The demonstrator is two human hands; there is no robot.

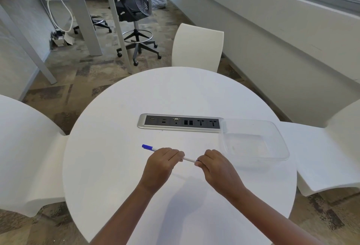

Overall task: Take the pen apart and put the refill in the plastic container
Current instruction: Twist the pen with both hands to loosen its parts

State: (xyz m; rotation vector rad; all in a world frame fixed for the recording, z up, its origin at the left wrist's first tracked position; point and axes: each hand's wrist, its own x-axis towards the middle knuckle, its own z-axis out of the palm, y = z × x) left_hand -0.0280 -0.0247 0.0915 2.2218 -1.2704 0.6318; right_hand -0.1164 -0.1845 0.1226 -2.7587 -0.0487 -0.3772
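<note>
We are near the start: low in the middle of the frame our left hand (pixel 163 164) is wrapped around the barrel of the pen (pixel 188 159), and our right hand (pixel 213 164) has its fingers pinched shut on the pen's right end. The blue cap (pixel 146 146) is on and no refill shows, so pulling it out is left. Further right, the plastic container (pixel 253 140) lies empty on the table (pixel 116 167), touching the socket strip (pixel 181 123) beyond.

One pen (pixel 190 159), one clear plastic container (pixel 255 141), two hands, one round table (pixel 120 167), one socket panel (pixel 181 123), three white chairs and two dark office chairs
</note>
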